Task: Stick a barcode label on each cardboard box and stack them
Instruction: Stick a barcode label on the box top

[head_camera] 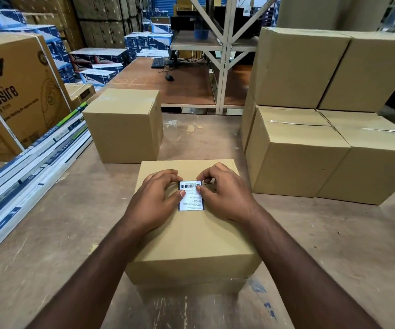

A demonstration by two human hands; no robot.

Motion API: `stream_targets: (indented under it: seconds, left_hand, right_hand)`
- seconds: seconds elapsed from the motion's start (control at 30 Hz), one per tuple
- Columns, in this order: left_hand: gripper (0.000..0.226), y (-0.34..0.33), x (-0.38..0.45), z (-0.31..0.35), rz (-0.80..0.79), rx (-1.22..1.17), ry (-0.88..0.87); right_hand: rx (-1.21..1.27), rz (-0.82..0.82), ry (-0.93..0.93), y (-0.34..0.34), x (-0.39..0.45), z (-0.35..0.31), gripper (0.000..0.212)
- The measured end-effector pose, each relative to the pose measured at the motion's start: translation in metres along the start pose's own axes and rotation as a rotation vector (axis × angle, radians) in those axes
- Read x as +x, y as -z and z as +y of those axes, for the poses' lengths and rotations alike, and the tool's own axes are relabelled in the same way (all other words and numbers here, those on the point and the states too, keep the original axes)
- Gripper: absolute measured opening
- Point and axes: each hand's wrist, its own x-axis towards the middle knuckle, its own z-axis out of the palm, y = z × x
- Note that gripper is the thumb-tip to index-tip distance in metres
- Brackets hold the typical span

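A plain cardboard box (pixel 191 243) stands on the worn table right in front of me. A white barcode label (pixel 191 198) lies flat on its top face, barcode end away from me. My left hand (pixel 155 200) rests on the box to the label's left, thumb and fingertips touching its left edge. My right hand (pixel 225 193) rests to the right, thumb and fingertips on the label's upper right corner. Another single box (pixel 123 127) stands behind to the left. On the right, several boxes (pixel 310 129) are stacked two high.
Long white and blue cartons (pixel 25 162) lie along the table's left edge beside a large printed carton (pixel 14 91). Behind are a brown desk (pixel 179 84) with keyboard and mouse, a metal rack post (pixel 223 55), and piles of blue cartons.
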Motion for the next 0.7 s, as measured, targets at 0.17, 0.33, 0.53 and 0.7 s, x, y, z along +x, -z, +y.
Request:
stream_targets:
  seconds: [0.17,0.33,0.53,0.7]
  left_hand:
    - [0.032,0.002,0.000,-0.002,0.003,-0.108,-0.004]
    - [0.030,0.004,-0.003,0.001,-0.009,-0.356,0.025]
    - [0.021,0.010,-0.009,0.012,0.021,-0.567,0.077]
    - [0.022,0.011,-0.009,0.013,0.021,-0.619,0.106]
  right_hand:
    - [-0.001,0.023,0.019,0.001,-0.002,0.000,0.024]
    - [0.044,0.039,0.009,0.001,-0.001,-0.001,0.012]
    - [0.513,0.094,-0.031,0.005,-0.003,0.000,0.003]
    - [0.472,0.094,-0.009,0.004,-0.004,0.002,0.006]
